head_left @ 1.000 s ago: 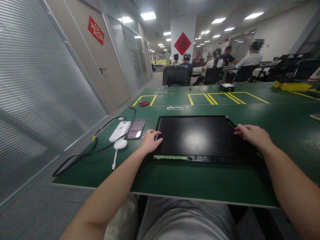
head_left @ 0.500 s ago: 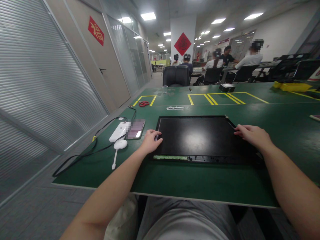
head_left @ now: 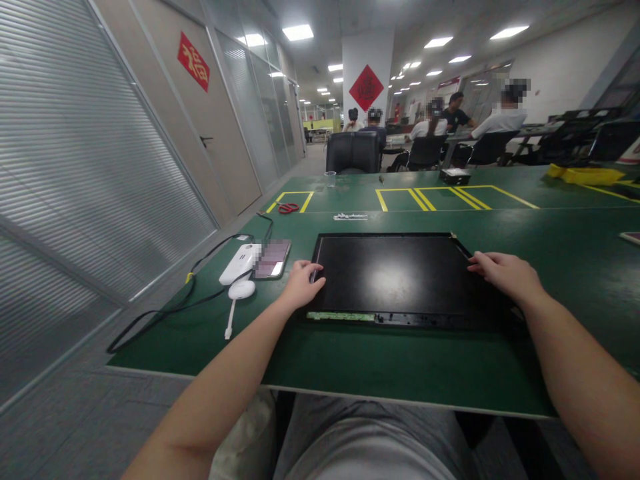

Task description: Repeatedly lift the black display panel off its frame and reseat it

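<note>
A black flat display panel (head_left: 395, 273) lies in front of me, its surface reflecting a ceiling light. Along its near edge runs a strip with a green circuit board (head_left: 341, 317) on the left part. My left hand (head_left: 304, 283) grips the panel's left edge, thumb on top. At the opposite side, my right hand (head_left: 505, 270) pinches the right edge near the far corner. The fingertips under the edges are hidden. A small light-coloured bit (head_left: 453, 235) shows at the far right corner.
Left of the panel are a phone (head_left: 273, 259), a white device (head_left: 240, 263), a small white round device with a short cable (head_left: 242, 289) and a black cable (head_left: 150, 313). Red-handled scissors (head_left: 288, 208), small white pieces (head_left: 350, 217), a clear cup (head_left: 330, 178) and a black box (head_left: 455, 176) lie farther back.
Almost nothing differs; both hands keep their hold on the panel's edges, and the view has shifted very slightly.
</note>
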{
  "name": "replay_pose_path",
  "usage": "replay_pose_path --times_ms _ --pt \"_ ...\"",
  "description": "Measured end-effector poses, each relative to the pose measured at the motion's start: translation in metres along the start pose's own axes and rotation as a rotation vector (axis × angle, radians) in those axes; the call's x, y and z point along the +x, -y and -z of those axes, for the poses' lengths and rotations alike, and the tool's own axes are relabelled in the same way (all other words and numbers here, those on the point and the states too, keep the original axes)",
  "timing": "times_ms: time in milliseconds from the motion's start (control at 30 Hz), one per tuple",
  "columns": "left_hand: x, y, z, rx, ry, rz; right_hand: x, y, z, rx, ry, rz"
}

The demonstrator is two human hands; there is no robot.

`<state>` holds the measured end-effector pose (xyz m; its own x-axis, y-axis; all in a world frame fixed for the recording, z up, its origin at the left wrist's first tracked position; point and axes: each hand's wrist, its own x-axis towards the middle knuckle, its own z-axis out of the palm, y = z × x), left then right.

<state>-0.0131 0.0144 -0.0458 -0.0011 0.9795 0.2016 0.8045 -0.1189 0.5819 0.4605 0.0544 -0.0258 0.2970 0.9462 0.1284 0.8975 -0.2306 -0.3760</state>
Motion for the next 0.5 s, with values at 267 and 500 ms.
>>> replay_pose_path --times_ms 267,500 --pt "0.0005 0.0004 -0.0006 -0.011 -0.006 0.009 -0.0102 0.0126 0.0098 0.122 0.070 -0.125" --pt "-0.0005 -0.0030 0.0027 -0.012 0.011 0.012 -0.0074 0.0086 0.0070 0.077 0.047 -0.088"
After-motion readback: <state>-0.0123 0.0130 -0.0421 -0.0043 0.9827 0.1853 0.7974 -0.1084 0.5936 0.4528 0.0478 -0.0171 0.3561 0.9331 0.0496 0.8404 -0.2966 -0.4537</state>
